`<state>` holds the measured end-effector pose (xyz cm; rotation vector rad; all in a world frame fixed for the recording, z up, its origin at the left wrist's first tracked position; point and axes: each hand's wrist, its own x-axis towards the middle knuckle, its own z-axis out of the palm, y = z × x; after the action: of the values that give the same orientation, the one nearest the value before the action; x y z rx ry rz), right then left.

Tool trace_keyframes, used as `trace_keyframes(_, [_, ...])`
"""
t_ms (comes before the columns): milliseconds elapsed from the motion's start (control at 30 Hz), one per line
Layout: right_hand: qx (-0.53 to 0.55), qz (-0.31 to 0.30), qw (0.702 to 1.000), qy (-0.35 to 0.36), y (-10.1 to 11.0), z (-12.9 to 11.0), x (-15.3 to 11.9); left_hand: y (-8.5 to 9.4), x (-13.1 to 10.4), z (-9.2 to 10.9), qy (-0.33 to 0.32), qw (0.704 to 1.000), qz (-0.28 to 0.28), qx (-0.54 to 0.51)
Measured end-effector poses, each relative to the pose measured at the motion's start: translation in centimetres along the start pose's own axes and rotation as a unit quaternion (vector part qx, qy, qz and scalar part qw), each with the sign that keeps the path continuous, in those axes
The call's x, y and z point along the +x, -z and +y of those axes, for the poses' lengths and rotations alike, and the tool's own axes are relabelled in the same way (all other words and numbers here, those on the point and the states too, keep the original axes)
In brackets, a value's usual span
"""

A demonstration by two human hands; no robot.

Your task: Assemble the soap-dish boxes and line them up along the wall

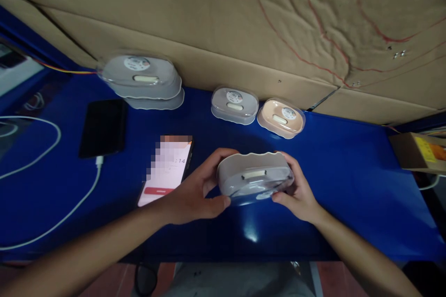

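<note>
A grey oval case with a clear lid (256, 174) is held above the blue table, tilted so its lid side faces me. My left hand (198, 195) grips its left end, thumb at the lower edge. At the right end, my right hand (298, 190) holds it with the thumb near a round label. Behind it on the table stand a smaller-looking grey case (235, 106) and a peach case (281, 118), both with clear lids. Stacked grey cases (141, 76) sit at the back left.
A lit phone (169, 167) lies left of the held case, beside my left forearm. Farther left is a black device (103, 127) with a white cable (83, 204). Brown cardboard (209, 23) lines the back; a cardboard box (414, 151) stands at the right.
</note>
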<state>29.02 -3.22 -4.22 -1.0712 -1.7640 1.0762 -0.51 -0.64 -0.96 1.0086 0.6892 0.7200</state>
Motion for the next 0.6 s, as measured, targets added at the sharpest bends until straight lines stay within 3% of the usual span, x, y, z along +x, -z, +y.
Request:
trace_keyframes(233, [-0.103, 0.02, 0.994, 0.037, 0.5, 0.1, -0.5, -0.8, 0.0, 1.1, 0.008, 0.993, 0.004, 0.115])
trace_keyframes(433, [-0.09, 0.019, 0.995, 0.033, 0.3, 0.7, -0.7, -1.1, 0.3, 0.9, 0.037, 0.998, 0.018, 0.037])
trace_keyframes(533, [-0.144, 0.034, 0.988, 0.042, 0.6, 0.8, 0.0, -1.0, 0.8, 0.7, 0.042, 0.997, 0.06, 0.006])
trace_keyframes(600, [-0.186, 0.05, 0.98, 0.058, 1.0, -0.4, 0.1, -0.9, 1.3, 0.6, 0.056, 0.993, 0.099, -0.003])
